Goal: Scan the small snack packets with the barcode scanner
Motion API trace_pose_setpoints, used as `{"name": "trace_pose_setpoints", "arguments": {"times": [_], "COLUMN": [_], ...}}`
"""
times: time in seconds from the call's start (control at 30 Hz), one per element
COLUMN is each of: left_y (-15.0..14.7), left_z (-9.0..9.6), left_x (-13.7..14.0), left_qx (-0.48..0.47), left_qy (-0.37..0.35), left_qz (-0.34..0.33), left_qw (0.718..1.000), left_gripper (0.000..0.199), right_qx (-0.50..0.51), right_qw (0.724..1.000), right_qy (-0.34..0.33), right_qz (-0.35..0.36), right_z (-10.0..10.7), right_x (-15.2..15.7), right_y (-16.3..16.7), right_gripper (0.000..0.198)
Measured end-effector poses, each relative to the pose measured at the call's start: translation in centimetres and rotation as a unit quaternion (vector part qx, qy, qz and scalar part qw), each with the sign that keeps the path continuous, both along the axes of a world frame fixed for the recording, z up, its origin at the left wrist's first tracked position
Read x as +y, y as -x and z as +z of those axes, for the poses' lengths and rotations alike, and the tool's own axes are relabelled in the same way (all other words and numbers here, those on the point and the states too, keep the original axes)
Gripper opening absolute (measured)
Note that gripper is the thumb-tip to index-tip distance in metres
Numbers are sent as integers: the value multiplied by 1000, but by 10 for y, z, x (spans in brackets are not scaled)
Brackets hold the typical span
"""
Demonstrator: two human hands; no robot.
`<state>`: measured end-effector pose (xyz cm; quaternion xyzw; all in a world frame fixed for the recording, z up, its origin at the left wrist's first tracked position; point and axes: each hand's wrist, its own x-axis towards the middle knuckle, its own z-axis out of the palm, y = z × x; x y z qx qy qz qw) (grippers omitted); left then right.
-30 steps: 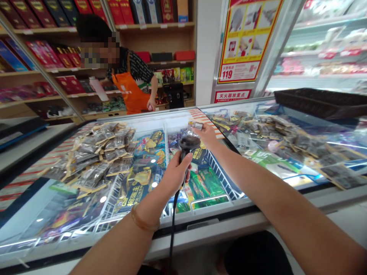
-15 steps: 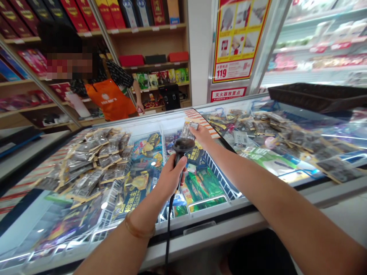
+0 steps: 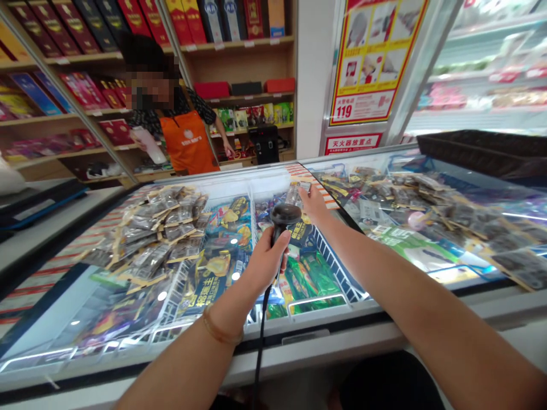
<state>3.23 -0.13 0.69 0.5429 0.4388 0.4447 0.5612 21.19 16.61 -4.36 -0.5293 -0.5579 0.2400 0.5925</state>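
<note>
My left hand (image 3: 272,253) is wrapped round the handle of a black barcode scanner (image 3: 285,215), its cable hanging down toward me. Just beyond the scanner's head, my right hand (image 3: 315,203) pinches a small clear packet (image 3: 294,195) by its right edge. Both hands are above the freezer's open middle section, where green ice-cream wrappers (image 3: 314,276) and dark blue packs lie in white wire baskets. To the left, a heap of similar-looking packets (image 3: 164,228) with tan edges rests on the freezer's glass lid. More such packets (image 3: 405,188) lie spread on the right-hand lid.
Across the freezer stands a person in an orange apron (image 3: 188,142), holding a pale bottle (image 3: 149,145). Shelves of boxed goods (image 3: 213,89) rise behind. A dark brown tray (image 3: 482,151) sits at the right back, and the freezer's front rim (image 3: 342,336) runs nearest me.
The whole view has shifted, so things appear farther right. My hands keep the scanner and packet in nearly the same arrangement. The person opposite has raised their head slightly.
</note>
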Motion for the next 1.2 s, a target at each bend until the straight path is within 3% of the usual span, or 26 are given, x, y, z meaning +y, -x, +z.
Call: {"name": "trace_pose_setpoints", "arguments": {"times": [0.2,0.33,0.4,0.5,0.63,0.77,0.9,1.0,1.1,1.2], "left_y": [18,61,92,141,201,238,251,251,241,220], "left_z": [25,43,47,48,50,53,53,52,51,51], "left_x": [-8,-17,-22,-29,-43,-60,-71,-72,-68,-58], "left_qx": [-72,-82,-84,-94,-107,-116,-112,-110,-112,-111], "left_qy": [12,-26,-43,-52,-56,-62,-46,-43,-46,-43], "left_qz": [88,153,205,292,387,435,439,430,402,367], "left_qw": [993,984,974,950,914,891,890,895,907,922], "left_gripper": [47,46,46,45,42,41,41,42,44,46], "right_qx": [-1,-36,-35,15,65,69,81,94,96,92], "right_qw": [999,997,991,977,956,951,957,953,955,961], "right_qy": [33,40,42,56,65,66,98,126,126,119], "right_qz": [13,61,119,207,277,296,261,258,250,231], "right_z": [-1,6,14,29,52,77,100,108,106,96], "right_x": [-4,-6,-8,-13,-16,-8,7,13,12,8], "right_y": [3,10,26,72,162,251,316,339,336,305], "right_gripper": [37,34,34,40,43,36,27,27,27,23]}}
